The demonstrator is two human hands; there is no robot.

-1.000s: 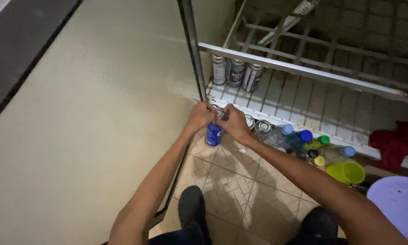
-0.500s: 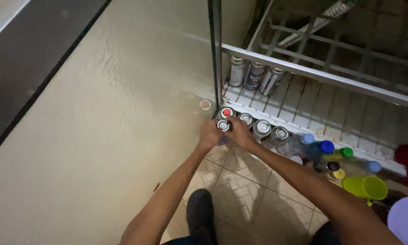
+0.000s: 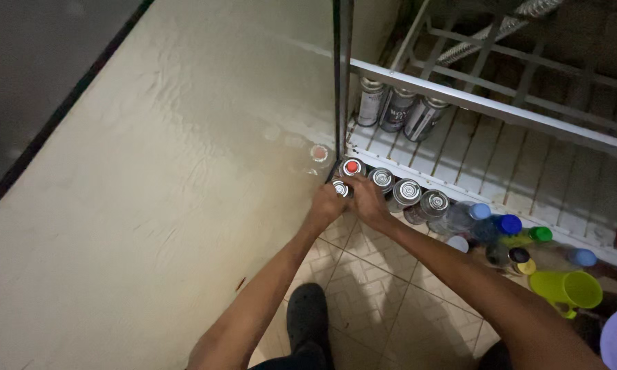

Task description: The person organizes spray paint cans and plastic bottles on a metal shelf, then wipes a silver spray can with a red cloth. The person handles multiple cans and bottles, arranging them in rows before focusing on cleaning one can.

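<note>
At floor level by the metal post point(image 3: 341, 82), head view: left hand point(image 3: 324, 203) and right hand point(image 3: 365, 199) both clasp one silver canister point(image 3: 341, 188), each grip closed on it. It stands upright on the tiled floor point(image 3: 384, 301), heading a row of canisters point(image 3: 404, 192) tucked against the white rack point(image 3: 487, 109), likely for tidiness.

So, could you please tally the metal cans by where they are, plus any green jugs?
Shelf cans: 3
Floor cans: 4
Held can, between left hand and right hand: 1
Green jug: 1
Total: 9
</note>
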